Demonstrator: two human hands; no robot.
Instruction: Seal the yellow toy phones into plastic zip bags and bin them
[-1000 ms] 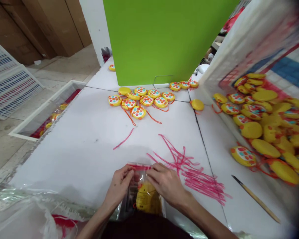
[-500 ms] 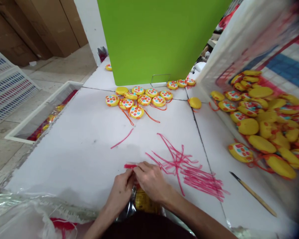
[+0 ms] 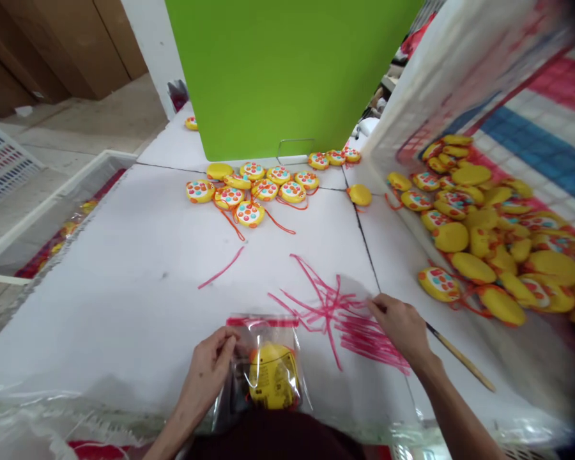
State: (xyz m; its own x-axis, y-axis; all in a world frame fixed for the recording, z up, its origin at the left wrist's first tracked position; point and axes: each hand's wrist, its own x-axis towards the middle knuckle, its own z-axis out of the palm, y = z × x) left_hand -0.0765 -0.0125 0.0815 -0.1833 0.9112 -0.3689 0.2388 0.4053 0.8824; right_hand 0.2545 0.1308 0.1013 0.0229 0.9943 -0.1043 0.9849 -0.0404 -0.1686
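A clear plastic bag (image 3: 263,329) with a pink band across its top lies at the near table edge. Inside it is a yellow toy (image 3: 274,377), its printed back facing up. My left hand (image 3: 211,361) pinches the bag's upper left edge between thumb and fingers. My right hand (image 3: 402,326) is to the right, over a pile of thin pink strips (image 3: 364,342). Its thumb and fingers are closed at the end of a strip; the fingertips partly hide what is between them. A single pink strip (image 3: 221,268) lies apart, further left.
Several yellow toys with coloured dots and orange cords (image 3: 249,214) lie before an upright green board (image 3: 287,76). More fill a lined container (image 3: 393,134) at right. A thin wooden-handled tool (image 3: 464,358) lies beside my right hand. A white crate (image 3: 9,255) stands at the left.
My right hand has left the bag and moved right to the pink strips. The bag with the toy is now uncovered, and my left hand has shifted to its left edge.
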